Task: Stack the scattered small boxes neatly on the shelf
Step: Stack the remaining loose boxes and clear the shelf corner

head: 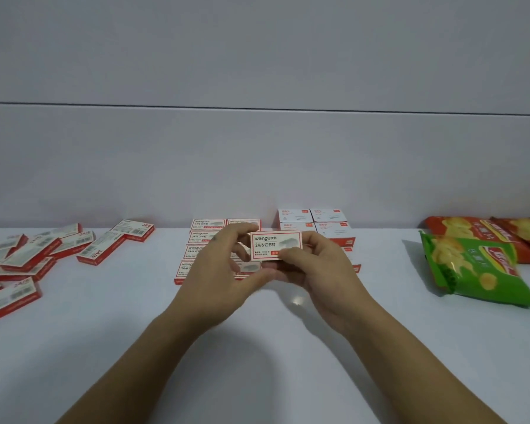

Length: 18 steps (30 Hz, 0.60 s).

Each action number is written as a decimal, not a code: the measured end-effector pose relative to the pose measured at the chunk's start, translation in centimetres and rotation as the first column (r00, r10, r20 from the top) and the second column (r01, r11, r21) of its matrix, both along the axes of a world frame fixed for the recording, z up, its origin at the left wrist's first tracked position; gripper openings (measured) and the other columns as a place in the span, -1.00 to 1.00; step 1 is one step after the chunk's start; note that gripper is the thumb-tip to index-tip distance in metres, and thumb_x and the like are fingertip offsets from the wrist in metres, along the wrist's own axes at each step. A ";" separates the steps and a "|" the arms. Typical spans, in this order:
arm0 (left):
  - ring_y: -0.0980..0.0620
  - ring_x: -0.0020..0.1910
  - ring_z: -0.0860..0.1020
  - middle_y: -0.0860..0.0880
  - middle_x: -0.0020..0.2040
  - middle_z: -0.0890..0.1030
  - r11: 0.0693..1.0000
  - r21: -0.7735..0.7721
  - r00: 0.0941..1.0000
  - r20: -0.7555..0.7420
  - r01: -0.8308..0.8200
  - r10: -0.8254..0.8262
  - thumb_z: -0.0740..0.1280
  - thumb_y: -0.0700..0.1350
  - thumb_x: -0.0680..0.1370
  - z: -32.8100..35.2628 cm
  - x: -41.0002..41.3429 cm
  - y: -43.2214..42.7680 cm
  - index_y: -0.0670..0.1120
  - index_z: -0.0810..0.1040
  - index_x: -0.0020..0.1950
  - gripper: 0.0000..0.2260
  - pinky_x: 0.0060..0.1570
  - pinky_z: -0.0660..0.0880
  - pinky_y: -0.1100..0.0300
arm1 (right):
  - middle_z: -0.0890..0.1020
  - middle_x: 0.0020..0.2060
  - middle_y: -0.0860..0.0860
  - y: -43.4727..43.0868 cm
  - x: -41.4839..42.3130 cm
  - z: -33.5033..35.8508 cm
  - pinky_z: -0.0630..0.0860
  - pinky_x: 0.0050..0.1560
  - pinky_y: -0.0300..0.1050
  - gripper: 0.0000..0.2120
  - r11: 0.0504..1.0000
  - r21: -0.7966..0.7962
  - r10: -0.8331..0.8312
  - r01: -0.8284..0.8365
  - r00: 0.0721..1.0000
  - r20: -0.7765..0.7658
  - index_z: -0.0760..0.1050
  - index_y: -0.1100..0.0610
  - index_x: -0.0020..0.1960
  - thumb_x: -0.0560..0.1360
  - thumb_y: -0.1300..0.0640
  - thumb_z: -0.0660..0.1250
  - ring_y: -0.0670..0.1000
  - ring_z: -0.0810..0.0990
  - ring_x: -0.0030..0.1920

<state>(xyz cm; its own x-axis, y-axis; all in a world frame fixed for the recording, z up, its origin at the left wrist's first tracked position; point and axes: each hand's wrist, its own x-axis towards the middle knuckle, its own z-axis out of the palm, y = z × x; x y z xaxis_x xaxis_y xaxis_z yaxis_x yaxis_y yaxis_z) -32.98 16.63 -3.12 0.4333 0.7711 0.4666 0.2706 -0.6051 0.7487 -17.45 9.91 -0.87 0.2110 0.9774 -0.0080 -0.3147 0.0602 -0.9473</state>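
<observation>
Reaching across the white shelf (288,347), the left hand (214,270) and right hand (315,270) each have a fingertip grip closed on one staple box (276,244), label facing up, raised at centre. Scattered boxes (28,261) lie jumbled to the left and snack bags (478,270) to the right. Behind the hands sit tidy rows (202,237) of matching boxes. White boxes (312,220) stand beside them against the back wall.

Far left, scattered boxes (28,261): several cut by the left edge.
Centre, arranged rows (202,237): right part hidden behind the left hand (218,270).
Behind, white boxes (328,223): front ones hidden by the right hand (315,270); print too small.
Aloft, held box (273,243): lower corner under the right thumb; fine print unreadable.
Far right, red snack bags (527,237): cut by the right edge.
</observation>
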 end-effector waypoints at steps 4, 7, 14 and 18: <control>0.17 0.04 0.50 0.24 0.08 0.53 0.994 0.105 0.999 -0.046 -0.002 0.007 0.51 -0.07 0.40 0.3 -0.6 0.6 0.19 0.43 0.19 -0.55 -0.09 0.46 0.40 | 0.72 -0.08 0.09 0.1 -0.1 -0.1 0.58 -0.21 -0.20 -0.82 0.999 -0.036 0.014 -0.010 0.994 0.109 0.50 0.27 0.11 0.51 0.33 0.31 0.07 0.70 -0.11; 0.26 0.05 0.45 0.16 0.08 0.47 0.976 0.217 0.986 -0.165 0.004 0.033 0.50 -0.08 0.41 1.2 -1.0 1.1 0.12 0.48 0.21 -0.58 -0.02 0.39 0.46 | 0.72 -0.09 0.06 0.6 -0.3 -0.1 0.59 -0.16 -0.17 -0.82 0.998 -0.069 0.004 0.006 0.989 0.147 0.52 0.22 0.09 0.49 0.29 0.36 0.04 0.70 -0.11; 0.23 0.00 0.42 0.18 0.02 0.46 0.964 0.266 0.942 -0.328 0.025 0.066 0.48 -0.05 0.43 2.7 -2.1 2.7 0.05 0.52 0.22 -0.62 0.03 0.41 0.28 | 0.72 -0.12 0.06 2.1 -0.6 0.5 0.56 -0.25 -0.20 -0.82 0.994 -0.104 0.066 -0.039 0.960 0.273 0.54 0.17 0.10 0.49 0.24 0.38 0.02 0.70 -0.13; 0.19 0.00 0.46 0.16 0.03 0.50 0.974 0.216 0.920 -0.365 -0.064 0.141 0.47 -0.07 0.44 2.9 -3.5 5.3 0.07 0.52 0.21 -0.64 0.07 0.42 0.22 | 0.71 -0.13 -0.02 3.6 -0.8 1.1 0.54 -0.31 -0.27 -0.74 0.991 -0.134 0.039 0.025 0.892 0.451 0.52 0.07 0.16 0.48 0.17 0.37 -0.10 0.69 -0.18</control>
<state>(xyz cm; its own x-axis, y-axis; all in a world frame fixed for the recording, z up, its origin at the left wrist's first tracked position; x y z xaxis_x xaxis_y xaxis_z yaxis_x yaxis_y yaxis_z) -36.45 21.96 -0.21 0.5296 0.7304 0.4313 0.5768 -0.6829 0.4483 -18.23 13.50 0.24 0.2159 0.9755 -0.0431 0.1486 -0.0764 -0.9859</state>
